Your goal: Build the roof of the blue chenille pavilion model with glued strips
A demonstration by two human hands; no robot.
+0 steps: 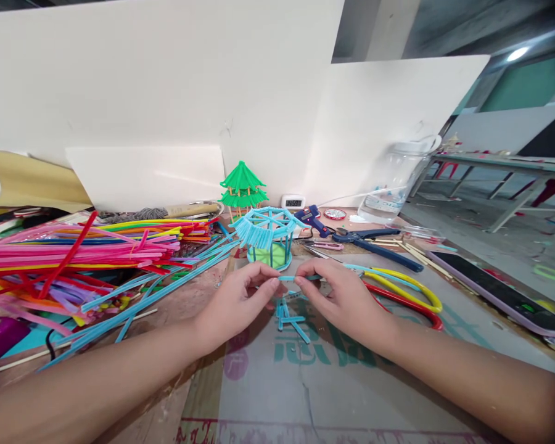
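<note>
My left hand (240, 302) and my right hand (337, 296) meet at the middle of the table, each pinching one end of a short light-blue pipe cleaner piece (287, 278). Just below it lie several cut blue pipe cleaner bits (289, 319) on the grey cardboard sheet (351, 382). Right behind my fingers stands a small blue pipe-cleaner pavilion (268, 237) on a green base. A green pavilion model (243, 188) stands farther back by the white board.
A big heap of coloured pipe cleaners (74, 259) fills the left side. Behind and right lie a blue glue gun (312, 220), blue-handled pliers (374, 242), yellow and red loops (411, 296), a phone (504, 295), a clear plastic jar (398, 182) and a small digital timer (293, 201).
</note>
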